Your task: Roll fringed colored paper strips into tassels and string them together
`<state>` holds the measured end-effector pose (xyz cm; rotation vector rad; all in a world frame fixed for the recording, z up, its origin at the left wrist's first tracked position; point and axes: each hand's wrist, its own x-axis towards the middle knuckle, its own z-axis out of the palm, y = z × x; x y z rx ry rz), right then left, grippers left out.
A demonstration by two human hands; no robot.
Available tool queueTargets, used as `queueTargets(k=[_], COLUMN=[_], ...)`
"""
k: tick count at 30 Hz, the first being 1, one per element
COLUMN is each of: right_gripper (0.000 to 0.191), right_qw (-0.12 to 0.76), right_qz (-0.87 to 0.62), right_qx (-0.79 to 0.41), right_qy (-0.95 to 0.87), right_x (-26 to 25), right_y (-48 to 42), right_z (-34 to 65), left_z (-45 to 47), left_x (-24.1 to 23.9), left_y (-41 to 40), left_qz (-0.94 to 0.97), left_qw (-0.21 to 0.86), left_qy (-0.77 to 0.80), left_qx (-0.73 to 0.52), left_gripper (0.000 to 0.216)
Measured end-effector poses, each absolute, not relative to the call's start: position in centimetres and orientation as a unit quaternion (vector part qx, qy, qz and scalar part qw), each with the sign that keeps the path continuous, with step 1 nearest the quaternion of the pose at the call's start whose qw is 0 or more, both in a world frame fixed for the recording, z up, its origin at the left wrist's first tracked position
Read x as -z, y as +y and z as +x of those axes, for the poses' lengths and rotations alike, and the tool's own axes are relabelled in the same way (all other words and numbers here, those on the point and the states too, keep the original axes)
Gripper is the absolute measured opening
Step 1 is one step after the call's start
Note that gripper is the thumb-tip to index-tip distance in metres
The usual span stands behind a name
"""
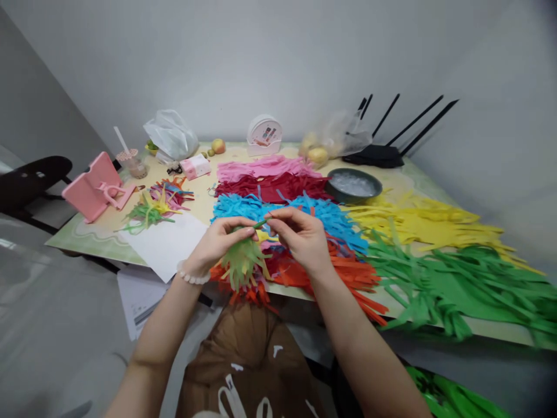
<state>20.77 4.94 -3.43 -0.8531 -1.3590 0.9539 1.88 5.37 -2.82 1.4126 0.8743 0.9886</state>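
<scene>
My left hand (220, 239), with a bead bracelet at the wrist, is closed around a tuft of green fringed paper (242, 262) whose strips hang down toward me. My right hand (301, 235) pinches the thin green rolled tip (260, 223) of the same tuft between thumb and forefinger. Both hands are held just above the table's near edge, over orange fringed paper (348, 273) and blue fringed paper (322, 215).
Sheets of pink (265, 167), dark red (274, 187), yellow (426, 223) and green (461, 284) fringed paper cover the table. A dark bowl (353, 186), a pink stand (93, 186), finished tufts (154, 206), white paper (167, 244), plastic bags and fruit lie around.
</scene>
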Motion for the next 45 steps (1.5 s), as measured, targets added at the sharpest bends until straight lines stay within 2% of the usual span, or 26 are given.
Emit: queueTargets(k=[3,5,10,17,19,23,26,30,33,35,40,45], right_gripper=[0.014,0.017,0.023,0.024,0.023,0.034,0.025,0.017,0.019,0.018,0.028,0.034], right_qw=[0.617,0.59,0.523,0.508,0.499,0.475,0.492,0.629,0.79,0.851,0.83,0.795], right_qz=[-0.419,-0.447,-0.469,-0.462,-0.452,-0.402,-0.395,-0.406,-0.366,-0.347,-0.353,-0.367], right_qx=[-0.367,-0.353,-0.34,-0.369,-0.401,-0.505,-0.51,-0.421,-0.329,-0.275,-0.301,-0.366], right_qy=[-0.555,-0.573,-0.626,-0.627,-0.621,-0.597,-0.585,-0.511,-0.366,-0.283,-0.311,-0.315], right_x=[3.9,4.1,4.0,4.0,4.2,4.5,4.2,2.5,0.6,-0.2,1.2,3.4], right_y=[4.0,3.3,2.4,2.7,2.9,3.3,3.7,4.5,5.3,5.9,6.1,5.7], right_z=[20.5,20.3,19.8,19.8,20.0,20.2,20.3,22.6,26.0,27.8,28.0,25.3], left_z=[1.9,2.0,2.2,2.3,2.4,2.5,2.6,2.7,2.4,1.3,-7.2,-17.7], left_x=[3.3,3.5,3.6,3.7,3.7,3.3,3.4,4.7,6.0,6.5,6.6,8.1], left_y=[5.0,4.7,4.5,4.5,4.5,4.3,4.5,5.3,6.4,7.3,10.6,12.9], left_qz=[0.548,0.517,0.453,0.483,0.535,0.669,0.731,0.785,0.822,0.837,0.815,0.801], left_qw=[0.564,0.583,0.676,0.658,0.615,0.51,0.448,0.326,0.233,0.187,0.056,-0.055], left_qy=[0.39,0.38,0.341,0.352,0.366,0.381,0.386,0.43,0.454,0.459,0.538,0.586], left_qx=[-0.48,-0.498,-0.471,-0.458,-0.448,-0.385,-0.34,-0.304,-0.253,-0.233,-0.207,-0.107], left_gripper=[0.032,0.035,0.038,0.038,0.036,0.026,0.028,0.024,0.024,0.024,0.037,0.042])
